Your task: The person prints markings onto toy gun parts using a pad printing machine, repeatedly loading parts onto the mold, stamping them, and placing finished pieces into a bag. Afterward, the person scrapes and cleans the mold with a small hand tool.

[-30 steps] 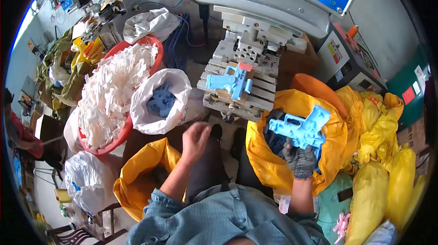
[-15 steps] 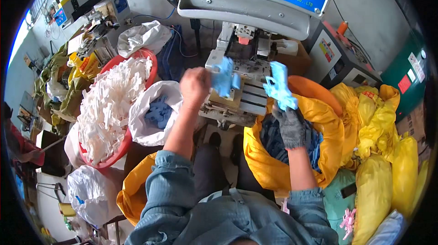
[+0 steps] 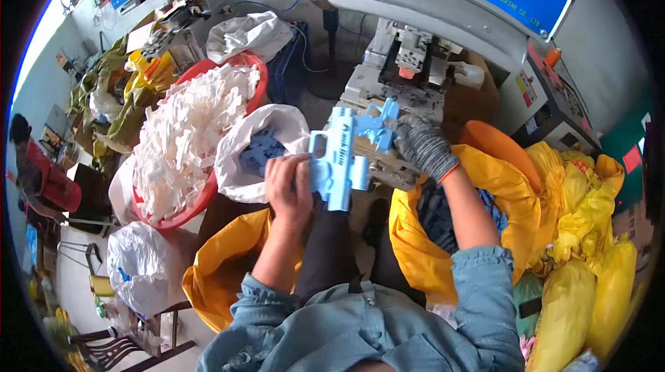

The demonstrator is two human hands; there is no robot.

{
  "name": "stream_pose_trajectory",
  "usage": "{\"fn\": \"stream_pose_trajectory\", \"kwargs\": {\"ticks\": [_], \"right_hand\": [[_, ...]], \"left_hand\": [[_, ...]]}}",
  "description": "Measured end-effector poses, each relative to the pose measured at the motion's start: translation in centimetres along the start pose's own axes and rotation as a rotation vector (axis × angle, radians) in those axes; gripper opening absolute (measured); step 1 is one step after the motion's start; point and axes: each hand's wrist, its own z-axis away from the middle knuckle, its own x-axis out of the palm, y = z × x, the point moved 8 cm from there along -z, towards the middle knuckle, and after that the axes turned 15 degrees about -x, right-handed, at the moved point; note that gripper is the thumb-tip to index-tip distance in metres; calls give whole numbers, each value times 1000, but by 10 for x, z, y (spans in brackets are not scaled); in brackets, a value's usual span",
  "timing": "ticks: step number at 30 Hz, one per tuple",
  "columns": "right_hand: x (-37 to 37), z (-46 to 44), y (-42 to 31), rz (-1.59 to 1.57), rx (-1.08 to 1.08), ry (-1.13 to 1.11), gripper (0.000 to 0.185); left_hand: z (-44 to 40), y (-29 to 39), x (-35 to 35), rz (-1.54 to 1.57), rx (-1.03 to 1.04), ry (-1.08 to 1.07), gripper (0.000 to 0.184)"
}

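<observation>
My bare left hand [image 3: 289,188] grips a light blue toy gun part [image 3: 339,158] with dark lettering on its side, held in front of the machine. My right hand [image 3: 421,145], in a grey glove, is closed on a second light blue part [image 3: 380,125] at the machine's bed [image 3: 405,172]. The first part partly hides the bed. Above the bed is a pink-red pad [image 3: 406,73] under the machine head. Whether the second part rests on the fixture cannot be made out.
A white sack [image 3: 228,164] of blue parts and a red basin [image 3: 262,84] heaped with white pieces stand left. Yellow sacks [image 3: 409,233] flank my legs, the right one holding dark blue parts. A person [image 3: 45,171] is at the far left.
My left hand has drawn the lettered part off the bed, back towards my body. My right hand has brought the other part from above the yellow sack to the bed.
</observation>
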Motion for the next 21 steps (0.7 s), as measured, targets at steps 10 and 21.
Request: {"fn": "stream_pose_trajectory", "kwargs": {"ticks": [10,21], "right_hand": [[-15,29,-29,12,53,169,43],[20,240,-103,-281,353,359,27]], "left_hand": [[17,28,-17,5,98,5,11],[110,-156,-107,-460,-585,-162,18]]}}
